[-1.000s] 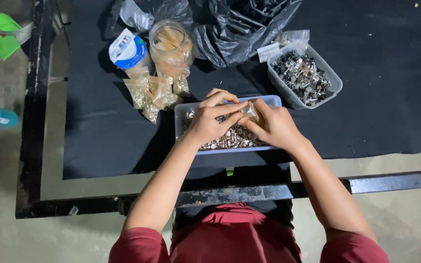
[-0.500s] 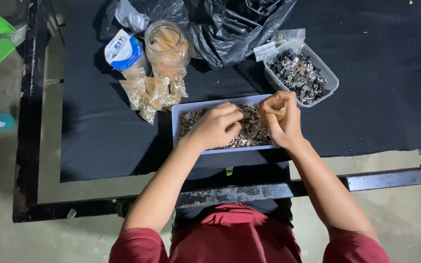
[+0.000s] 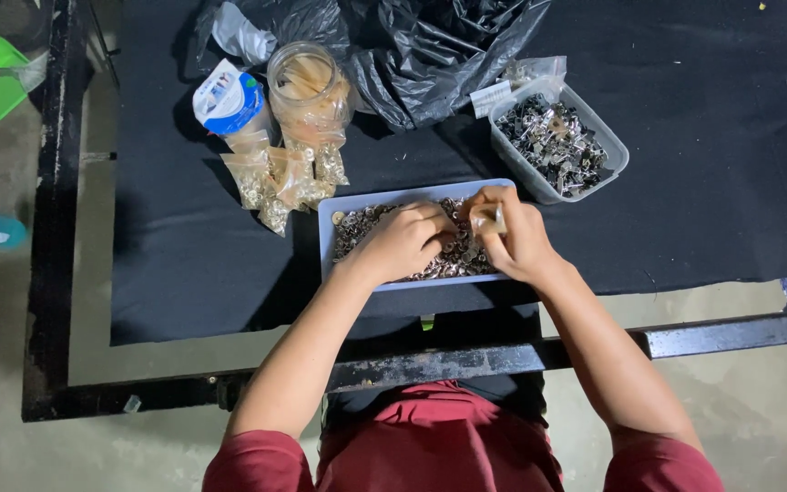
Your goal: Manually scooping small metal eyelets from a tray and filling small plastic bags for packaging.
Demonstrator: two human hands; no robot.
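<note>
Digging L hand (image 3: 403, 241) in pale-blue tray (image 3: 325, 228) w/ small silvery metal bits (image 3: 453, 262) | R hand (image 3: 514, 235) pinching small clear bag (image 3: 487, 219)

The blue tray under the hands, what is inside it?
The blue tray holds a heap of small metal pieces. The left hand and right hand cover its middle, so what lies beneath them is hidden.

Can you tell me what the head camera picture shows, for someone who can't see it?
Seen from above, a person's left hand digs into a pale blue tray of small metal parts while the right hand holds a small clear bag over it. On the black table behind sit filled little bags, a clear jar and a grey tub of metal pieces.
</note>
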